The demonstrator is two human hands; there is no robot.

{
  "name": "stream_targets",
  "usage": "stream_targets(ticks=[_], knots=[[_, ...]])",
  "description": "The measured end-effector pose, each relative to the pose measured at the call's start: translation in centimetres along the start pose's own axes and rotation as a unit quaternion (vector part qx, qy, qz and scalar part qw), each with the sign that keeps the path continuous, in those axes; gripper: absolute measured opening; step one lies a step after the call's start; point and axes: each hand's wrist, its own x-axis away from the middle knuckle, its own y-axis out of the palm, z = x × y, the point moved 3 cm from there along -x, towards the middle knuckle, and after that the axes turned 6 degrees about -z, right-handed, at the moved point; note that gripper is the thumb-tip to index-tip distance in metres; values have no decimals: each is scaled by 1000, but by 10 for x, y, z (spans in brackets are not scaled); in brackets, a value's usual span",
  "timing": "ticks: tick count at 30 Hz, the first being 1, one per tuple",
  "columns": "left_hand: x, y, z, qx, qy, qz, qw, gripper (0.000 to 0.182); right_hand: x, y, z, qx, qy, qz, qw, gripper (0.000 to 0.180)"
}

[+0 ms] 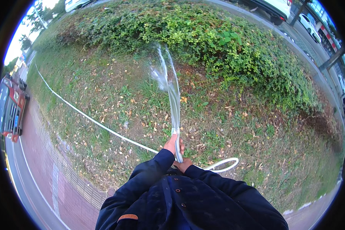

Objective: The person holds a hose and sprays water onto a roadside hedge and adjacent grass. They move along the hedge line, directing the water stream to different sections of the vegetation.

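Note:
A pale hose (178,152) points away from my body, with water (174,106) pouring from its mouth. My left hand (171,145) grips it just behind the outlet, thumb along the top. Closer to my jacket, my right hand (185,165) wraps the hose lower down. The stream splits and splashes onto grass and the foot of a green hedge (172,31). Beside my right sleeve the white hose forms a loop (233,163) over the ground. Another length of white hose (95,121) runs away across the grass to the far left.
Fallen leaves lie scattered over patchy grass (218,129). On the left, a red truck (13,105) stands by a red brick pavement (69,198) with a tactile strip. Beyond the hedge are a kerb, a white car (271,8) and a tree trunk (332,59).

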Motion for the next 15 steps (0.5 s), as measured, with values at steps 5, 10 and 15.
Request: stream_targets(ticks=[5,10,15], knots=[[-13,9,-21,43,-30,-13,999,45,8,-10,9,-9,12,-16,1000,51],[-12,28,-26,39,-59,-42,997,43,9,-12,27,-78,10,-42,996,48],[-14,36,-30,15,-87,-33,996,39,6,-10,43,-83,0,-67,994,47]])
